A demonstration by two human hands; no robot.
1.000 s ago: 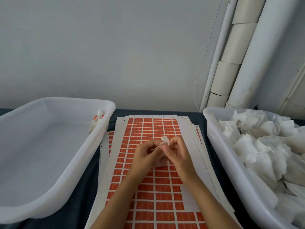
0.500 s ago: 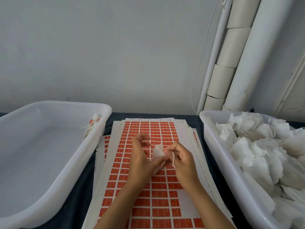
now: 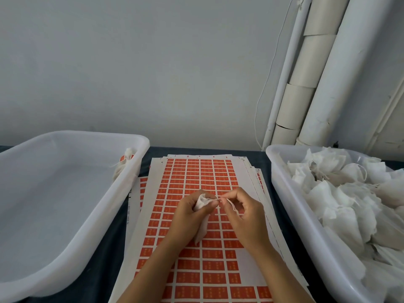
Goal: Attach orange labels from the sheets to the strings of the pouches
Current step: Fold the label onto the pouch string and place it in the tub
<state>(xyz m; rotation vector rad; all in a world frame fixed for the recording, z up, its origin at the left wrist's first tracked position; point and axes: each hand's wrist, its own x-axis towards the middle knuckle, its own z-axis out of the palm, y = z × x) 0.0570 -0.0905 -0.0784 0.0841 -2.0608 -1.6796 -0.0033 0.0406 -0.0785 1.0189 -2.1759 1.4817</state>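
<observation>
A small packing workshop is suggested: label sheets (image 3: pixel 203 182) are stacked between two plastic tubs (image 3: pixel 65 226), one filled with pouches (image 3: pixel 349 193).

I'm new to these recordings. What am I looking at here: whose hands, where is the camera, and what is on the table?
No machine here: a person works bare-handed, filmed by a camera on their head looking down. The left hand grips a small white pouch; the right hand pinches its string. Beneath lie stacked sheets of orange labels. The right tub is piled with pouches; the left tub has one labelled pouch at its far corner.
</observation>
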